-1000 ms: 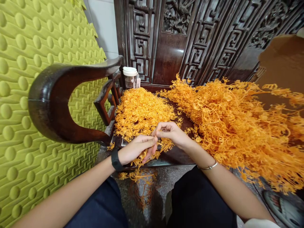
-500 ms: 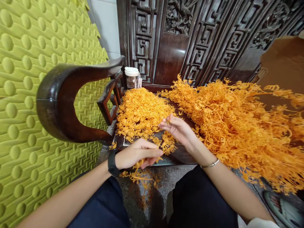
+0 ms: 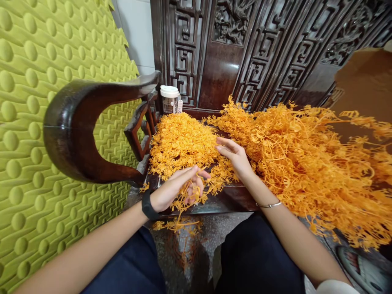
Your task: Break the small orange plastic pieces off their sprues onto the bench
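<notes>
My left hand [image 3: 179, 188], with a black band on its wrist, is closed around an orange plastic sprig [image 3: 183, 198] whose thin stems hang below the dark wooden seat edge [image 3: 220, 204]. My right hand [image 3: 234, 155], with a thin bracelet on its wrist, is stretched out with fingers apart and nothing in it, above the small pile of short orange pieces [image 3: 180, 141]. To the right of that hand lies a big heap of long orange branched stems [image 3: 306, 163].
A curved dark wooden armrest [image 3: 79, 130] rises at the left in front of a green bumpy foam mat [image 3: 33, 81]. A clear jar with a white lid [image 3: 169, 99] stands by the carved wooden backrest [image 3: 245, 49]. A few orange bits lie on the speckled floor [image 3: 190, 245].
My right hand has left my left hand, moved up and away over the small pile, and spread its fingers. My left hand still holds the sprig.
</notes>
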`<state>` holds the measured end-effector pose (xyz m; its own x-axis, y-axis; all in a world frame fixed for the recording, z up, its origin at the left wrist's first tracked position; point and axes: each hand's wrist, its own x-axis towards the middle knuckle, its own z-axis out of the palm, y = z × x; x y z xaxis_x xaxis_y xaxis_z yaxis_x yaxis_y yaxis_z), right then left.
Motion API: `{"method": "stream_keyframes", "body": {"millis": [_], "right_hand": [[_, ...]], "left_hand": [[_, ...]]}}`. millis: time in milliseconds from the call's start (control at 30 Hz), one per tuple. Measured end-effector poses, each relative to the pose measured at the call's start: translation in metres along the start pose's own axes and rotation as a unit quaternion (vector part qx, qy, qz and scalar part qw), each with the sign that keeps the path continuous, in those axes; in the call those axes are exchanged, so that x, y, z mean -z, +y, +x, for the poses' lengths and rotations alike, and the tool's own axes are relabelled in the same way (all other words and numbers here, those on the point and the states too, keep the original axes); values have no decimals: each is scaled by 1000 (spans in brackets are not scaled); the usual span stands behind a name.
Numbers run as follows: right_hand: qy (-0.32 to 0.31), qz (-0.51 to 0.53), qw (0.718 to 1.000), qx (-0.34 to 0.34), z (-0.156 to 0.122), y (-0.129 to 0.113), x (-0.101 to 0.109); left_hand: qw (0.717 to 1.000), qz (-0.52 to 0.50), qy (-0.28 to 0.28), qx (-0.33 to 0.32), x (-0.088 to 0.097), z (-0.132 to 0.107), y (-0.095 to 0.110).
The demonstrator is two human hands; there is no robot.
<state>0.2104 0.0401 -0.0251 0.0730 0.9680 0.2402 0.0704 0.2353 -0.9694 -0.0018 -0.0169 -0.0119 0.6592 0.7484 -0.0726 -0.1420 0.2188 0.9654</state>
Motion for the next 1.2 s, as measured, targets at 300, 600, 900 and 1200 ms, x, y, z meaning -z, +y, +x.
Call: {"method": "stream_keyframes", "body": {"millis": [300, 600, 900, 1200], "right_hand": [[-79, -30, 995, 43, -10, -16, -6], [-283, -212, 934, 54, -33, -25, -24], [-221, -233, 932, 168, -33, -24, -22], [-212, -9, 976, -41, -33, -30, -27]], "left_hand": [[999, -20, 44, -14, 1, 2, 2], [995, -20, 97, -17, 0, 3, -3], [991, 67, 106, -41, 4, 10, -11], [994, 96, 51, -27, 7, 6, -1]]}}
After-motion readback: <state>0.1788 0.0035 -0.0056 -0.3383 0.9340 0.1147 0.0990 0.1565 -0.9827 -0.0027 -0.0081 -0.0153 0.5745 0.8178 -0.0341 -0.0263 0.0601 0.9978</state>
